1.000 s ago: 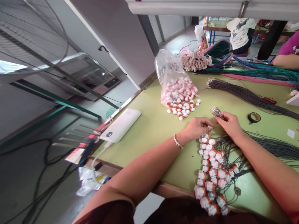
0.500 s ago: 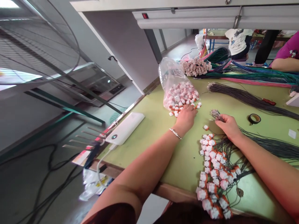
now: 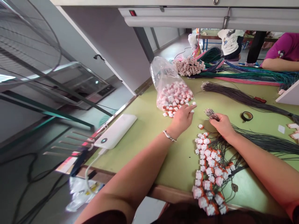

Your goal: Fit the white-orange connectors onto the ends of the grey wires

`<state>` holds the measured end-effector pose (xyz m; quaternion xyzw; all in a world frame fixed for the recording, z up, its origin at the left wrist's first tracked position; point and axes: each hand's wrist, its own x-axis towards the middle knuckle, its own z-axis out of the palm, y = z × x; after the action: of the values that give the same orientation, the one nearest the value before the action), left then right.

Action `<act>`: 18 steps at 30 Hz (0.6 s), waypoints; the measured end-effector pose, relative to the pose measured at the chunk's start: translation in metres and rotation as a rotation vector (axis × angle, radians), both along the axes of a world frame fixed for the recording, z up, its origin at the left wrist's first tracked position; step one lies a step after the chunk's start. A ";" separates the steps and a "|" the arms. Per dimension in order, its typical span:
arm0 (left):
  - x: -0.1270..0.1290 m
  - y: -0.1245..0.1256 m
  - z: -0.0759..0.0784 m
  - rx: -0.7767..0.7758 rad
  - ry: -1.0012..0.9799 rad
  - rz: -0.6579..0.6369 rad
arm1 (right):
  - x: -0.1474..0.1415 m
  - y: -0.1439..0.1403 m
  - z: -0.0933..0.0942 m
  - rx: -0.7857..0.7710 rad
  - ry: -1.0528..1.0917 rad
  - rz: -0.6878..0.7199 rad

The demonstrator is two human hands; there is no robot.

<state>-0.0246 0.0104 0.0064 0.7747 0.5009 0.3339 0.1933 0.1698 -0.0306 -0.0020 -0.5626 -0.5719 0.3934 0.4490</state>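
My left hand (image 3: 182, 119) reaches over the near edge of a pile of small white-and-orange connectors (image 3: 171, 109) spilling from a clear plastic bag. Its fingers stretch forward over a few of them, the index finger apart from the others; whatever lies under the palm is hidden. In my right hand (image 3: 223, 124), closed between thumb and fingers, is a bundle of black wires (image 3: 211, 114) with bare metal terminals pointing up and left. One loose connector (image 3: 201, 126) lies just left of that hand. Below it, several wired connectors (image 3: 210, 171) are heaped by the table's front edge.
The clear bag (image 3: 161, 71) stands at the back. A white power bank (image 3: 116, 130) with a cable is on the left. Black tape (image 3: 247, 116), another black wire bundle (image 3: 233, 95) and coloured wires (image 3: 245, 74) lie to the right. A person (image 3: 282, 51) sits opposite.
The view has shifted slightly, so everything sits further left. My left hand has drawn back a little from the pile and its index finger now stands out. My right hand keeps its wire bundle.
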 end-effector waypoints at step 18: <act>0.021 -0.022 -0.006 -1.039 -1.148 -0.168 | -0.003 -0.005 0.007 0.013 -0.092 -0.030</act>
<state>-0.0039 -0.0117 0.0005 0.3258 0.3545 0.3894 0.7852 0.1667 -0.0356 0.0049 -0.5858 -0.5857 0.3567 0.4319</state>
